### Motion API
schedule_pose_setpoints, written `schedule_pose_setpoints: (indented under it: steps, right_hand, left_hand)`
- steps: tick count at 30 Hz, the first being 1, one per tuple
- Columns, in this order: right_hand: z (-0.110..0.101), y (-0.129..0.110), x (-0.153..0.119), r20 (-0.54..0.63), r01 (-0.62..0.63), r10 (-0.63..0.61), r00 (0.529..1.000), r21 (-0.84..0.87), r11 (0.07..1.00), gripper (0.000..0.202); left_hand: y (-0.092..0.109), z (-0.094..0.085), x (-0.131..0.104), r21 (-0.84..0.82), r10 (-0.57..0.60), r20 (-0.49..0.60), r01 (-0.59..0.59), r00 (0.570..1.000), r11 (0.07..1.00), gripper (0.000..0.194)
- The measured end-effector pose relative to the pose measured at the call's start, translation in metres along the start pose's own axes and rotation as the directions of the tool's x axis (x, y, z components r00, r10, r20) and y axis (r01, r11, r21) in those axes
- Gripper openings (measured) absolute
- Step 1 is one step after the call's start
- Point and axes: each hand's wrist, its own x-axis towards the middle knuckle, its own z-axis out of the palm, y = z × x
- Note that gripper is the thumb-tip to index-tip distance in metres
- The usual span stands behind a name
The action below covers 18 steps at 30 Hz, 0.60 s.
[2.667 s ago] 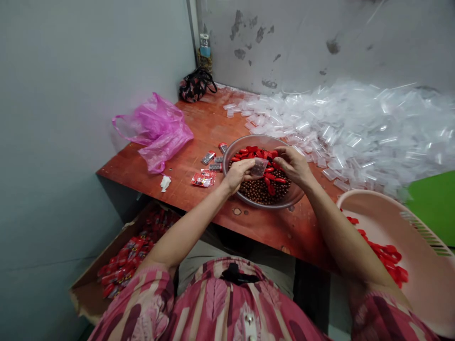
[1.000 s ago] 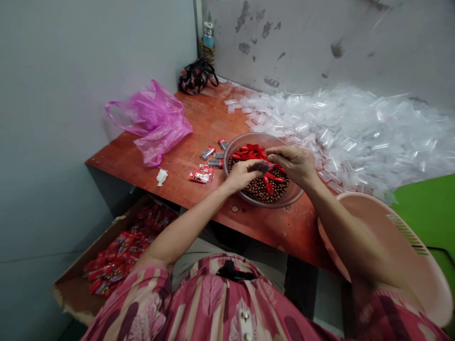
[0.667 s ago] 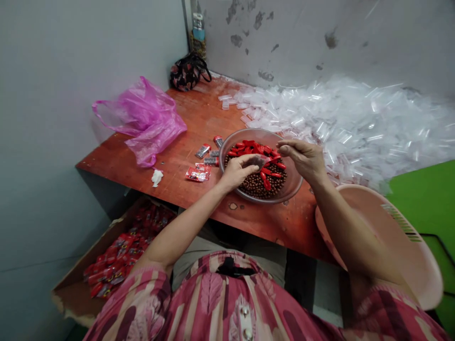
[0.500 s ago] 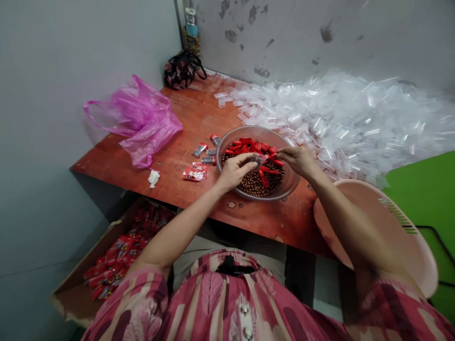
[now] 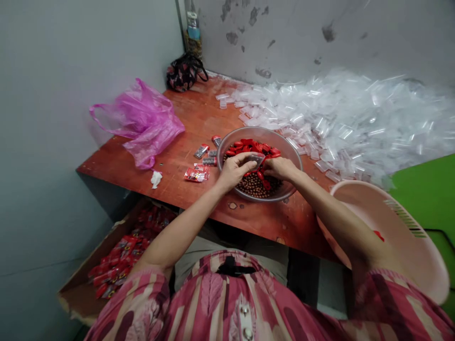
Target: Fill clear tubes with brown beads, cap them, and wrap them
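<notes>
My left hand (image 5: pixel 233 171) is closed on a small clear plastic case (image 5: pixel 256 161) and holds it tilted over a grey bowl (image 5: pixel 296 150). Round brown beads (image 5: pixel 256 185) fill the bottom of the bowl. Several glossy red pieces (image 5: pixel 248 143) lie on top of them. My right hand (image 5: pixel 280 168) reaches down inside the bowl, just right of the case, with its fingers curled together. Its fingertips are among the red pieces and beads, and what they hold is hidden.
Clear plastic cases (image 5: pixel 341 118) are heaped at the back right. Filled cases with red ends (image 5: pixel 202 150) and red packets (image 5: pixel 196 174) lie left of the bowl. A pink bag (image 5: pixel 151 125), a pale pink basin (image 5: pixel 355 199) and a cardboard box (image 5: pixel 80 289) of red packs surround the work.
My right hand has come down and left, from the bowl's right rim to inside it. My left hand still holds the case in nearly the same place.
</notes>
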Motion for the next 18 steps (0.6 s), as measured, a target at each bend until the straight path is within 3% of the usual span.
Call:
schedule_pose_setpoints:
  steps: [2, 3, 6, 8, 13, 16, 18]
  right_hand:
    - [-0.002, 0.007, -0.009, -0.168, 0.013, 0.022, 0.986, 0.203, 0.979, 0.030]
    - [-0.004, 0.009, -0.014, -0.270, 0.076, 0.029, 0.962, 0.370, 0.926, 0.031]
    - [-0.012, 0.011, -0.033, -0.474, 0.376, 0.038, 0.880, 0.742, 0.555, 0.035]
    - [-0.018, 0.006, -0.044, -0.500, 0.458, 0.027, 0.865, 0.813, 0.360, 0.035]
    - [-0.025, -0.011, -0.057, -0.472, 0.466, 0.046, 0.880, 0.879, 0.102, 0.033]
    - [-0.023, -0.014, -0.057, -0.441, 0.440, 0.044, 0.897, 0.898, 0.020, 0.034]
    - [-0.021, -0.013, -0.055, -0.436, 0.434, 0.042, 0.899, 0.900, 0.047, 0.032]
  left_hand:
    - [0.000, 0.000, -0.001, 0.082, 0.043, 0.011, -0.044, 0.999, 0.996, 0.035]
    - [0.000, 0.000, -0.001, 0.117, 0.058, 0.020, -0.060, 0.998, 0.991, 0.034]
    - [0.002, 0.001, -0.003, 0.183, 0.078, 0.046, -0.085, 0.996, 0.979, 0.032]
    - [0.003, 0.002, -0.004, 0.207, 0.088, 0.069, -0.101, 0.994, 0.973, 0.031]
    - [0.006, 0.003, -0.006, 0.231, 0.115, 0.100, -0.135, 0.988, 0.963, 0.030]
    - [0.007, 0.002, -0.007, 0.207, 0.122, 0.087, -0.138, 0.989, 0.968, 0.030]
    - [0.007, 0.001, -0.007, 0.176, 0.117, 0.091, -0.131, 0.989, 0.976, 0.031]
